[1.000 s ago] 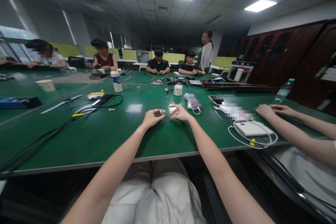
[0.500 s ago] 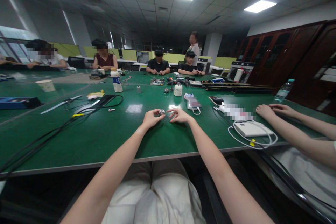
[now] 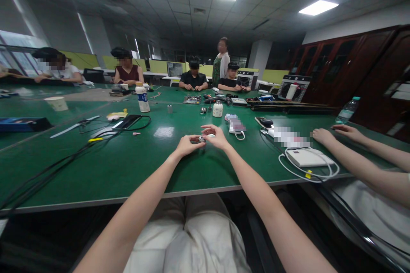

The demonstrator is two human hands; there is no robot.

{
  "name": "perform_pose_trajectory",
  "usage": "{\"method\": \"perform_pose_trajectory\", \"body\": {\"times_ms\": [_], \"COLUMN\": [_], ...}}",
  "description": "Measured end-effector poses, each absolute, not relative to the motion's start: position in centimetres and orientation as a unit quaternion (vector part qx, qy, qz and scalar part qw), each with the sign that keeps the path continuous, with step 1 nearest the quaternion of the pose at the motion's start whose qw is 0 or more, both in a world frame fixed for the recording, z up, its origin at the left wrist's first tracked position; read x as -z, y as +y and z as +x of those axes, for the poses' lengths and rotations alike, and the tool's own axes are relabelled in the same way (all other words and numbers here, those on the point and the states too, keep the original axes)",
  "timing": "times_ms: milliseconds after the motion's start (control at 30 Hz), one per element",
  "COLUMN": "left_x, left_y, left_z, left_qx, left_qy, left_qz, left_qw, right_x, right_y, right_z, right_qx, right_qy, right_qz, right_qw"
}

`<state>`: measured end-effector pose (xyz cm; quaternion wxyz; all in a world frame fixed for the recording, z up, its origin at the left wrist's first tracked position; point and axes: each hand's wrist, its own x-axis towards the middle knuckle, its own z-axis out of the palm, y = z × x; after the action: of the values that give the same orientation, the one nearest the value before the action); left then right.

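Note:
A small, round metal part (image 3: 201, 138) with a ring-like top is held just above the green table (image 3: 141, 170). My left hand (image 3: 188, 145) grips its left side between thumb and fingers. From the right, my right hand (image 3: 218, 137) has its thumb and a finger closed on the top of the part, its other fingers curved beyond it. The fingers cover much of the part, so its exact kind is hard to make out.
Beyond my hands stand a white jar (image 3: 217, 109), a small metal cylinder (image 3: 169, 108) and a drink bottle (image 3: 142, 97). Black cables (image 3: 80, 149) run along the left. A white box (image 3: 309, 157) with a cable and a co-worker's hands (image 3: 324, 135) are on the right.
My right hand has moved left from beside the metal part onto its top. My left hand has shifted slightly right with the part. A standing person in the background has moved left.

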<state>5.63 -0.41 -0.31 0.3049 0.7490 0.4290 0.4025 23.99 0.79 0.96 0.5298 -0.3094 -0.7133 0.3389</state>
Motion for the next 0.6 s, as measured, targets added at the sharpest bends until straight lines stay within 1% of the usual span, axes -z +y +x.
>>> {"method": "perform_pose_trajectory", "body": {"times_ms": [200,400,600], "left_x": [0.39,0.2,0.29], "left_y": [-0.38,-0.63,-0.5], "left_z": [5.61,5.79,5.75], "left_qx": [-0.401,-0.408,-0.407], "left_qy": [0.43,0.439,0.431], "left_qz": [0.753,0.743,0.75], "left_qw": [0.296,0.298,0.294], "right_x": [-0.72,-0.53,-0.73], "right_y": [0.77,0.98,0.41], "right_z": [23.57,23.27,23.15], "right_qx": [-0.328,-0.322,-0.33], "right_qy": [-0.71,-0.687,-0.708], "right_qz": [-0.311,-0.315,-0.326], "right_qw": [0.54,0.57,0.533]}}
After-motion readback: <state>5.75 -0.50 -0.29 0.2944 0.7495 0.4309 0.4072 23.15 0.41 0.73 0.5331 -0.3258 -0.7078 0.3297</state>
